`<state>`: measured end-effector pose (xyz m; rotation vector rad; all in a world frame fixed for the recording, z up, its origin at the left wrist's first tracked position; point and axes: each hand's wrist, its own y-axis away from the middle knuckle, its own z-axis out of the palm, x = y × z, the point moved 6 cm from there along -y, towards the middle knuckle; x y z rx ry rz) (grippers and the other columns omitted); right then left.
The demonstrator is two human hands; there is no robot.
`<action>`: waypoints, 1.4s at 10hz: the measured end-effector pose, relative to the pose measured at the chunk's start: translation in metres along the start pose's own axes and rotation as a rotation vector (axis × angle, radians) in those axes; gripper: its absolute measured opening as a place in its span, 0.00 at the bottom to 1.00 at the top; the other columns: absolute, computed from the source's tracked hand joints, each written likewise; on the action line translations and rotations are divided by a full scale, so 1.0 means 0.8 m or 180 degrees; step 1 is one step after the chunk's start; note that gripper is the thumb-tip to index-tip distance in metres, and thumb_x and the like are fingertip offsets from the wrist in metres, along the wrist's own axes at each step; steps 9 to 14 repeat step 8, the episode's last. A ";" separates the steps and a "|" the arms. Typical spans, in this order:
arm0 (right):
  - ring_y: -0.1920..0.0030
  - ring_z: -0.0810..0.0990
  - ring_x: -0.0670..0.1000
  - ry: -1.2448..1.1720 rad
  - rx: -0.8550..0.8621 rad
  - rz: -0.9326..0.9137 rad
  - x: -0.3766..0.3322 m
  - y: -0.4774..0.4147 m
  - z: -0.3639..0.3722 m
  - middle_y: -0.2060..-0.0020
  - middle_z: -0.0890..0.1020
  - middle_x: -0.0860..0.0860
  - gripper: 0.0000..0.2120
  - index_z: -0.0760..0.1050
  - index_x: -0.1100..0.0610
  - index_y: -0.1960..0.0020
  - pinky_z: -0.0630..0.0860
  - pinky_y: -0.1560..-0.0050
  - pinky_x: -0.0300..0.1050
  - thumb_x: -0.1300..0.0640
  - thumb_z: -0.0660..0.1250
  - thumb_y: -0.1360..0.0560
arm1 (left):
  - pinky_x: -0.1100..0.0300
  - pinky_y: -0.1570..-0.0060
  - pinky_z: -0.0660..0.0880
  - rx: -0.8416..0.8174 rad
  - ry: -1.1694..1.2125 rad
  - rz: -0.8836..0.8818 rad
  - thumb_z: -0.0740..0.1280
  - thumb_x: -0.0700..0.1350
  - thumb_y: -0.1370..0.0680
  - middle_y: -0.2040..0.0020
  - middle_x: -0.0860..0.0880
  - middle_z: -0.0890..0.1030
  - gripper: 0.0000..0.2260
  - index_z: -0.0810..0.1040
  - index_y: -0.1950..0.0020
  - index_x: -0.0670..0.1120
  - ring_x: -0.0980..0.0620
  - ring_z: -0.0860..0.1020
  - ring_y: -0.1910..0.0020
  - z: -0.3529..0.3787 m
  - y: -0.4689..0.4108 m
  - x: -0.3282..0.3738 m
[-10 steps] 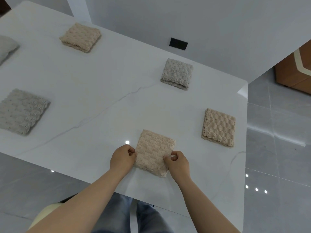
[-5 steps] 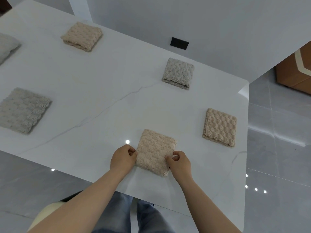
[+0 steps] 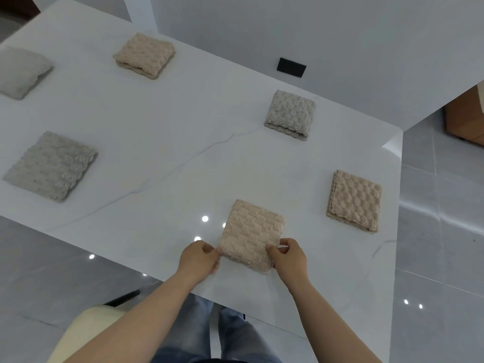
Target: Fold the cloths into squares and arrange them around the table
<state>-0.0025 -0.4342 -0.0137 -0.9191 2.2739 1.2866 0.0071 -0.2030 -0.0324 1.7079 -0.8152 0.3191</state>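
A beige knitted cloth (image 3: 252,233), folded into a square, lies flat near the table's front edge. My left hand (image 3: 199,260) pinches its near left corner and my right hand (image 3: 288,256) pinches its near right corner. Other folded squares lie around the white marble table (image 3: 162,132): a beige cloth at the right (image 3: 354,200), a grey cloth at the back right (image 3: 290,114), a beige cloth at the back (image 3: 144,55), a grey cloth at the left (image 3: 51,165) and a pale grey cloth at the far left (image 3: 22,71).
A cream chair seat (image 3: 86,331) stands at my lower left, below the table edge. A black socket plate (image 3: 291,67) sits on the white wall behind. Grey tiled floor and a wooden cabinet (image 3: 465,119) lie to the right.
Both hands have slid back along the beige cloth's sides to its near corners. The cloth itself has hardly moved.
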 end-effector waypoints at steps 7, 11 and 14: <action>0.55 0.81 0.53 -0.0007 0.0107 -0.0080 0.000 -0.003 -0.006 0.56 0.81 0.53 0.15 0.72 0.57 0.40 0.69 0.65 0.35 0.55 0.68 0.25 | 0.67 0.65 0.68 0.0308 -0.0335 0.0523 0.67 0.45 0.24 0.58 0.47 0.81 0.05 0.76 0.51 0.45 0.49 0.79 0.58 -0.004 0.002 0.015; 0.57 0.81 0.51 -0.0001 0.0182 -0.0130 -0.005 0.002 -0.015 0.58 0.81 0.51 0.16 0.71 0.57 0.40 0.69 0.64 0.36 0.54 0.68 0.25 | 0.68 0.66 0.66 0.0480 -0.0493 0.0560 0.67 0.45 0.24 0.60 0.50 0.76 0.06 0.75 0.50 0.44 0.53 0.74 0.60 -0.011 0.010 0.019; 0.57 0.81 0.51 -0.0001 0.0182 -0.0130 -0.005 0.002 -0.015 0.58 0.81 0.51 0.16 0.71 0.57 0.40 0.69 0.64 0.36 0.54 0.68 0.25 | 0.68 0.66 0.66 0.0480 -0.0493 0.0560 0.67 0.45 0.24 0.60 0.50 0.76 0.06 0.75 0.50 0.44 0.53 0.74 0.60 -0.011 0.010 0.019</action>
